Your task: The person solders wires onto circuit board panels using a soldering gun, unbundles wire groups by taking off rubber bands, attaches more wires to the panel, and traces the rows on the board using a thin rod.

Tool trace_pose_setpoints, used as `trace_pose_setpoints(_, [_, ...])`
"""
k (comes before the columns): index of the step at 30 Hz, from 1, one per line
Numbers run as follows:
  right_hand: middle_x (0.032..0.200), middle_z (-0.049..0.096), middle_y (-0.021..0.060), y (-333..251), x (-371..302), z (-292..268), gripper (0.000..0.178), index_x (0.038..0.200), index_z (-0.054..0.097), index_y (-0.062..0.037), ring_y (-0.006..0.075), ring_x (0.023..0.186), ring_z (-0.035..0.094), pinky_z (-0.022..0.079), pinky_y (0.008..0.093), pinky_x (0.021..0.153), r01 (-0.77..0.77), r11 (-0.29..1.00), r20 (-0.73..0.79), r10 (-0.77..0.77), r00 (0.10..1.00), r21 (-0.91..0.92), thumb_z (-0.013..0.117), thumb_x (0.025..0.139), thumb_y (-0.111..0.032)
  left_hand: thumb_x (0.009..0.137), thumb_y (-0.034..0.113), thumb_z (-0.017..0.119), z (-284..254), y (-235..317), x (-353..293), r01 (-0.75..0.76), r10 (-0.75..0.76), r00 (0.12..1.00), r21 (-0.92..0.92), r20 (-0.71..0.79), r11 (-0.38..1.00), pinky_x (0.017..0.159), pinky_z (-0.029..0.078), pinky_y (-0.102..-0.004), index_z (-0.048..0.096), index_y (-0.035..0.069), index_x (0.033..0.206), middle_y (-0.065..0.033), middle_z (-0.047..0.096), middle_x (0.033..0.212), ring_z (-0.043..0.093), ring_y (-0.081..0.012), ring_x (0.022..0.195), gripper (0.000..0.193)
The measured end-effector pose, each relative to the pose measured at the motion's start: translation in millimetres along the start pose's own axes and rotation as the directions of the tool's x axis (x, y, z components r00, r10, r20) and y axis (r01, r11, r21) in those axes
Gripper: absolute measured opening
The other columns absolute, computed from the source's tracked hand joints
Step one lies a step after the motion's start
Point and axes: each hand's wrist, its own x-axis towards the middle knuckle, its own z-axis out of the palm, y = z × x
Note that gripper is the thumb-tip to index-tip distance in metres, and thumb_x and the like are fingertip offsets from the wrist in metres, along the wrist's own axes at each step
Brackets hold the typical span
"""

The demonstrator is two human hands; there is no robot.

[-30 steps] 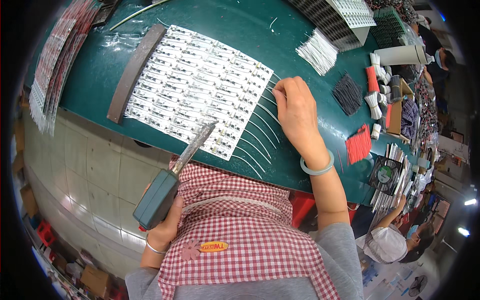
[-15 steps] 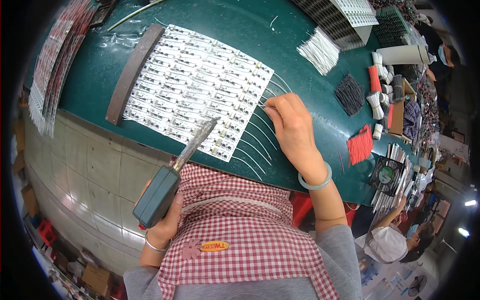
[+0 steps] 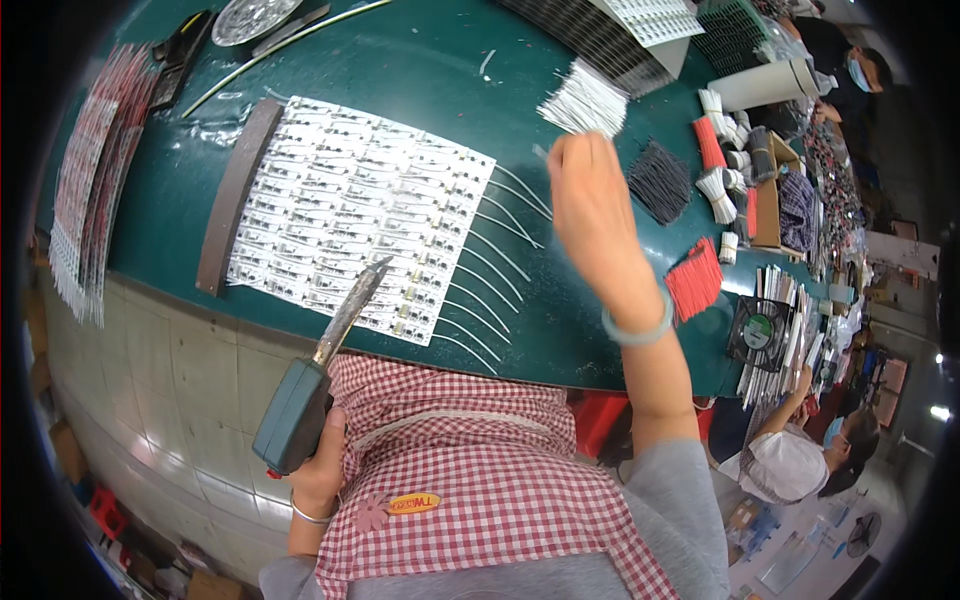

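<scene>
My left hand [image 3: 322,462] is wrapped round a dark green soldering gun [image 3: 292,415]. The gun's long, crusted tip rests over the lower right part of a white circuit board panel [image 3: 350,215]. Several thin white wires [image 3: 497,278] trail off the panel's right edge onto the green table. My right hand [image 3: 592,200], slightly blurred, hovers right of these wires, just in front of a pile of cut white wires [image 3: 587,97]. Its fingers are curled and mostly hidden behind the knuckles; whatever they grip does not show. A brown bar [image 3: 238,200] lies along the panel's left edge.
Piles of black wires [image 3: 660,182] and red wires [image 3: 694,280] lie to the right, with wire bundles, a pale bottle [image 3: 765,85] and a small fan [image 3: 758,335] beyond. Red-wired strips [image 3: 95,190] lie far left, a metal dish [image 3: 250,18] behind. Co-workers sit at right.
My right hand has left the panel's right edge and moved away towards the white wire pile. The soldering gun stays over the panel in my left hand. The whole view has shifted somewhat.
</scene>
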Motion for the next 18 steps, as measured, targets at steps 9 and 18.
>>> trace_pose_setpoints(9, [0.094, 0.058, 0.0131, 61, -18, -13, 0.02, 0.098, 0.06, -0.0027, 0.0325, 0.091, 0.056, 0.047, 0.0426, 0.08, -0.129, 0.982, -0.184, 0.103, 0.978, -0.139, 0.069, 0.081, -0.002, 0.084, -0.005, 0.071, 6, -6, 7, -0.044, 0.043, 0.994, -0.008, -0.103, 0.999, 0.052, 0.041, -0.0213, 0.061, -0.004, 0.121, -0.0089, 0.065, 0.102, 0.053, -0.0081, 0.061, 0.038])
trace_pose_setpoints(18, [0.091, 0.062, 0.0123, 99, -67, -26, 0.011, 0.091, 0.066, -0.002, 0.0328, 0.089, 0.057, 0.048, 0.0417, 0.079, -0.354, 0.907, -0.216, 0.308, 0.927, -0.228, 0.07, 0.081, 0.0, 0.082, -0.006, 0.07, 12, 1, 20, -0.079, 0.076, 0.995, -0.042, -0.065, 0.996, 0.053, 0.042, -0.0217, 0.059, -0.006, 0.123, -0.0109, 0.065, 0.104, 0.054, -0.0088, 0.061, 0.042])
